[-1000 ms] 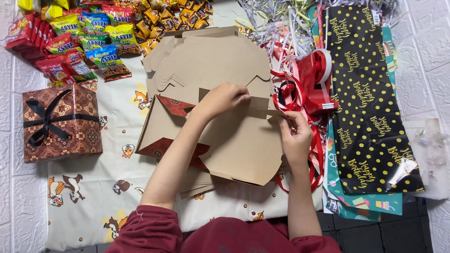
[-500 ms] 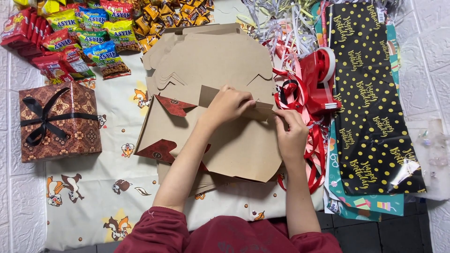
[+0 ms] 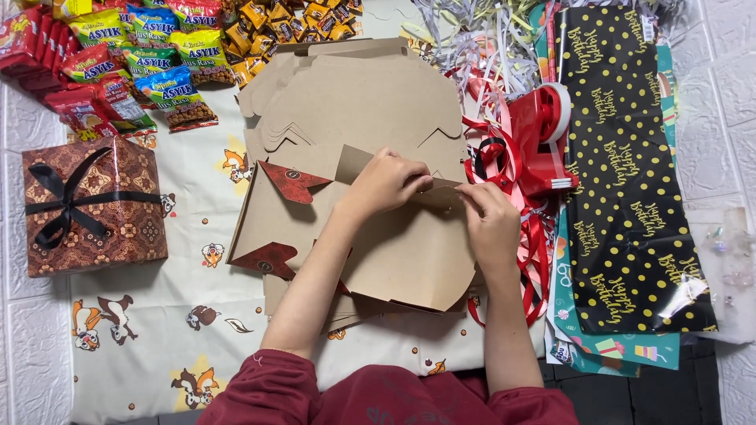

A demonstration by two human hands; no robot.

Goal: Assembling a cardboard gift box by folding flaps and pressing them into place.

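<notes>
My left hand [image 3: 387,182] and right hand [image 3: 490,219] both pinch shut on a folded flap of the flat brown cardboard box blank [image 3: 409,252], which lies on the cartoon-printed cloth [image 3: 157,315]. Beyond sit a red tape dispenser [image 3: 543,142] and bright snack packets [image 3: 150,55].

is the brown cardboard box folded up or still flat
Mostly flat: the cardboard box blank lies spread on the stack, only its top flap pinched by left hand and right hand.
</notes>
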